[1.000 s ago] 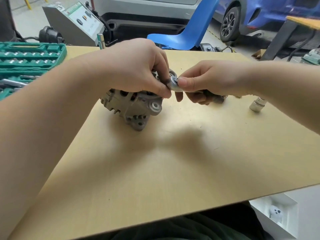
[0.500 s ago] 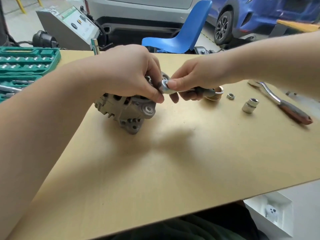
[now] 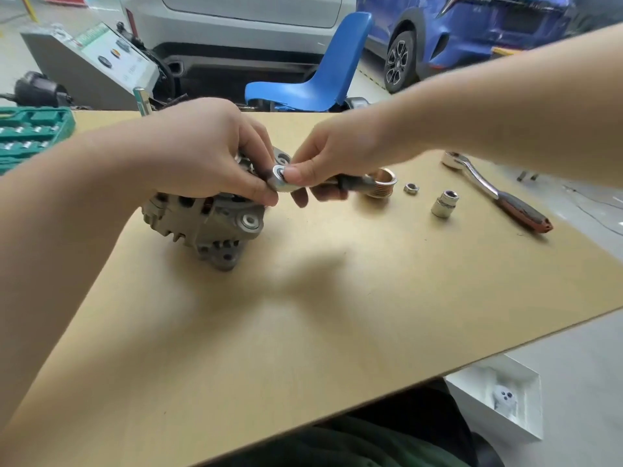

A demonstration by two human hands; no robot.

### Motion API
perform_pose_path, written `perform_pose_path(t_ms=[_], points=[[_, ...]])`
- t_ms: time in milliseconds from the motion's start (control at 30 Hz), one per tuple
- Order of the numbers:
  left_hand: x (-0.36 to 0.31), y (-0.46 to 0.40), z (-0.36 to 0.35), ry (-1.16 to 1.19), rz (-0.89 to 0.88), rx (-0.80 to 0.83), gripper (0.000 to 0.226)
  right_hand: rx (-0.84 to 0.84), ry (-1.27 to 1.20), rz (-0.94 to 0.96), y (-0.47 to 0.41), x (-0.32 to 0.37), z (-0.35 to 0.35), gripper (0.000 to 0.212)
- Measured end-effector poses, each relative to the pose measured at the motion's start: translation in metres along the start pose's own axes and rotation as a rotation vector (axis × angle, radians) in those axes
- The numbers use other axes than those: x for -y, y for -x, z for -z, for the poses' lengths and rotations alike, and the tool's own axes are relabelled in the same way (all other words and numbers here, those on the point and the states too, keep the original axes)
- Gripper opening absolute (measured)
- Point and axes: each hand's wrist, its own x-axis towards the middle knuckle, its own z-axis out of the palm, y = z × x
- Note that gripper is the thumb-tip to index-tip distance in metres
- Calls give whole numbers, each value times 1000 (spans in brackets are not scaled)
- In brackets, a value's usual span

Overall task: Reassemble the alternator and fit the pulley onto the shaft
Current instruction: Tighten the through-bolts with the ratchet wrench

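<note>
The grey alternator (image 3: 205, 224) lies on the cardboard-covered table (image 3: 303, 332). My left hand (image 3: 202, 153) grips its top from above, hiding the shaft end. My right hand (image 3: 330, 156) holds a small wrench (image 3: 279, 178) with a round silver head and a dark handle. Its thumb presses the head against the alternator, right beside my left fingertips. The copper-coloured pulley (image 3: 382, 185) lies loose on the table just right of my right hand, with a small nut (image 3: 411, 188) beside it.
A silver socket (image 3: 445, 203) and a red-handled ratchet (image 3: 495, 193) lie at the right. A green socket case (image 3: 30, 136) sits at the left edge. Beyond the table are a blue chair (image 3: 320, 72), a grey machine and parked cars.
Both hands have stayed at the alternator with the wrench head held against it. The view has swung right, bringing the pulley, nut, socket and ratchet into sight.
</note>
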Motion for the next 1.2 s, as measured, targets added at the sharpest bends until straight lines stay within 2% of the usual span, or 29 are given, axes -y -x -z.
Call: perform_pose_path(t_ms=[67, 133, 267, 333, 400, 467, 533, 567, 633, 700, 767, 833, 900, 967, 1033, 1100, 1200], points=[[-1, 0, 0, -12, 17, 5, 12, 13, 79, 32, -4, 5, 11, 58], [-3, 1, -1, -1, 31, -9, 16, 56, -4, 1, -9, 0, 11, 56], [-5, 1, -3, 8, 40, -34, 22, 222, -670, -141, -3, -6, -23, 53], [-5, 1, -3, 1, 23, -32, 22, 250, -800, -152, 0, -4, -32, 53], [-5, 1, -1, 11, 8, -20, 20, 202, -625, -139, -2, -7, -24, 54], [-4, 1, 0, 3, -1, -5, 14, 85, -182, -89, -4, -6, -8, 55], [-3, 2, 0, -28, 5, 3, 11, -24, 301, 13, -5, 2, 6, 42], [-2, 2, 1, -39, 14, 3, 11, -56, 463, 72, -7, 6, 12, 36], [-1, 2, 0, -37, 35, -3, 15, -62, 588, 115, -12, 9, 21, 30], [-3, 1, -3, -21, 59, -9, 22, 13, 456, 56, -14, 6, 21, 39], [-4, -1, -5, -5, 68, -18, 26, 161, -14, -71, -13, -2, 12, 55], [-4, -1, -3, 4, 61, -26, 22, 255, -494, -181, -6, -2, -5, 59], [-3, 1, -1, 6, 25, -16, 15, 277, -612, -196, -4, -1, -11, 58], [-2, 2, 0, 4, -2, 3, 12, 233, -414, -181, -7, 0, -5, 59], [-2, 1, 0, -5, -4, 18, 10, 134, 16, -96, -7, 4, 7, 56], [-1, 1, 0, -30, -3, 20, 10, 22, 440, 33, -7, 11, 14, 42], [0, 2, -2, -36, 15, 4, 19, -70, 653, 135, -12, 15, 22, 35]])
